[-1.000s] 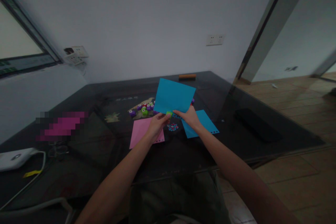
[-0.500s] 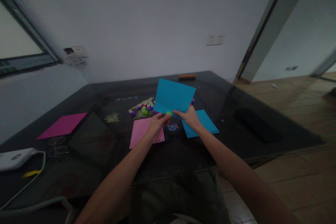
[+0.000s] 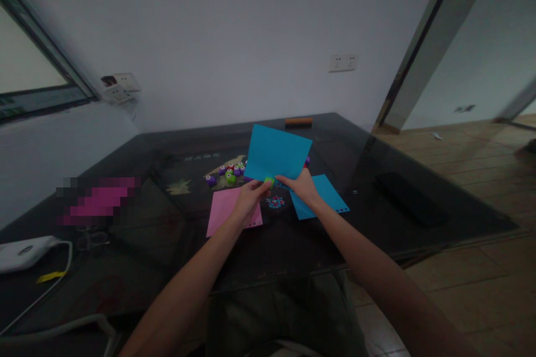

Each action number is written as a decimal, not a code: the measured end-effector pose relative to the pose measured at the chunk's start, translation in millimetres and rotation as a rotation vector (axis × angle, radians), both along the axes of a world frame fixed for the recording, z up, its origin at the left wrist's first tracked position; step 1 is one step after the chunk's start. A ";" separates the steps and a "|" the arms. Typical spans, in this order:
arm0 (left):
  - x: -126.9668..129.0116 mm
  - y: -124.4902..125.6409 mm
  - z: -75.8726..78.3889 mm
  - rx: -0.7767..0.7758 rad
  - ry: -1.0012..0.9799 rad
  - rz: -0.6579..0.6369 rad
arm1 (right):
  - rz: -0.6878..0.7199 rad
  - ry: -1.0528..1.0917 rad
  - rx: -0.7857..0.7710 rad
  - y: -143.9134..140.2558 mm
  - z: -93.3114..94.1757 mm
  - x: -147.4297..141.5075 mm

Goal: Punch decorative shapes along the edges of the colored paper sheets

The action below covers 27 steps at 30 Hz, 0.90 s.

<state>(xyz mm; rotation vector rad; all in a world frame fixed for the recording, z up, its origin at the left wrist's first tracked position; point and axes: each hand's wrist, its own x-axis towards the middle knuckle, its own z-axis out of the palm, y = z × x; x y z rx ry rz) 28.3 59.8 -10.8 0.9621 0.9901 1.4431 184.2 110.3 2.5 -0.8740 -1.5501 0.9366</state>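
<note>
Two hands, one blue sheet held up over the dark table

Two bare forearms reach out from the near edge over the dark glass-topped table [image 3: 293,245]. The left hand [image 3: 250,199] has its fingers curled together round a small green paper punch [image 3: 269,181], which sits against the bottom edge of an upright rectangular sheet of bright blue paper [image 3: 277,153]. The right hand [image 3: 305,188] pinches that same bottom edge, thumb and fingertips pressed on the paper just right of the punch. The blue sheet stands tilted up off the table, between the two hands and beyond them.

Under the left hand lies a flat pink paper sheet [image 3: 226,209] with a row of small holes along its near edge. Under the right wrist lies a second blue paper sheet [image 3: 329,192], flat, also holed at its near right corner. Between these two sheets, a little heap of red and blue paper dots [image 3: 275,202] rests on the glass.

Further off, left of the raised sheet, a cluster of small purple, green and red punches [image 3: 228,173] sits close together. Well to the right lies a flat black rectangular object [image 3: 408,198]. At the near left, a white boxy device with a cable [image 3: 23,251]. At the far edge, a short orange-brown bar [image 3: 298,121].
</note>
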 end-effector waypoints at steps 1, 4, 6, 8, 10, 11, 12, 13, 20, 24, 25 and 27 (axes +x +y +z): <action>-0.3 0.2 -0.6 0.006 0.006 0.001 | 0.000 -0.001 -0.001 0.1 -0.2 0.1; -1.2 1.1 -2.5 0.021 0.035 0.001 | -0.003 -0.004 0.008 0.6 -0.9 0.1; -1.5 1.7 -3.4 0.019 0.051 0.010 | -0.007 -0.010 0.014 0.9 -1.4 0.1; -1.6 2.0 -3.7 0.010 0.051 0.021 | -0.010 -0.012 0.014 1.1 -1.8 0.0; -1.5 1.8 -3.3 0.007 0.046 0.026 | -0.008 -0.005 0.014 1.1 -2.0 -0.1; -1.4 1.6 -3.0 0.006 0.046 0.024 | -0.006 0.000 0.013 1.0 -1.9 -0.2; -1.3 1.3 -2.6 0.008 0.047 0.022 | -0.005 0.005 0.011 0.9 -1.8 -0.3; -1.3 1.1 -2.2 0.009 0.050 0.021 | -0.005 0.008 0.009 0.7 -1.7 -0.4; -2.0 0.9 -2.1 0.023 0.066 0.033 | 0.001 0.013 -0.002 -1.7 1.4 -0.9; -1.5 0.0 -1.8 0.027 0.060 0.036 | 0.005 0.018 0.005 -3.2 2.8 -1.2; -1.3 -0.3 -1.5 0.028 0.060 0.036 | 0.006 0.019 0.003 -3.3 2.8 -1.3; -0.9 -0.9 -1.0 0.033 0.067 0.041 | -0.001 0.016 -0.003 -3.2 2.7 -1.4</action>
